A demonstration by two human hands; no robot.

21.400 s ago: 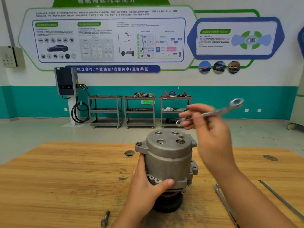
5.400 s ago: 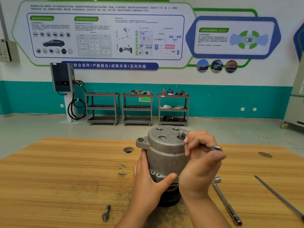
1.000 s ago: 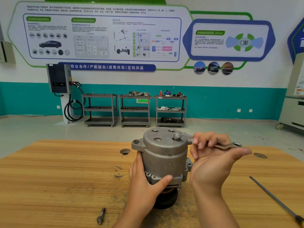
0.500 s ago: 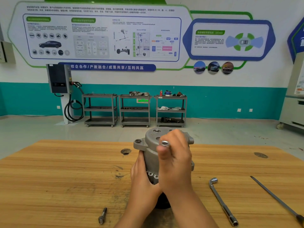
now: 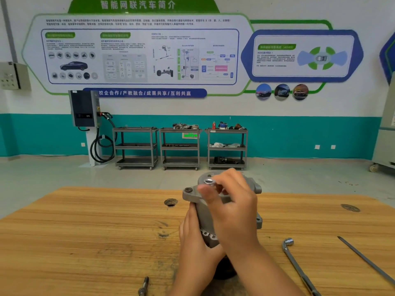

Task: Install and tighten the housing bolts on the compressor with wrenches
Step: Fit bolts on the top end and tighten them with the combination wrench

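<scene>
Centrally, just below mid-frame, the compressor point(image 5: 192, 196) stands upright on the wooden table point(image 5: 85, 231), with its flat end cover uppermost. Your left hand point(image 5: 196, 238) grips the housing from the left, the fingers curved against the body; the thumb is hidden behind your right forearm. Your right hand point(image 5: 233, 208) lies over the end cover, fingers curled close and thumb pressed across them, holding a wrench point(image 5: 209, 181). Only its bright ring end shows above the thumb; the shank is hidden in the fist, so you cannot tell whether the far end sits on a bolt head. Lower centre: one loose bolt point(image 5: 143, 286) on the table. Lower right: an L-shaped socket wrench point(image 5: 297, 265) and, further right, a thin metal rod point(image 5: 367, 261), both well apart from your hands.
</scene>
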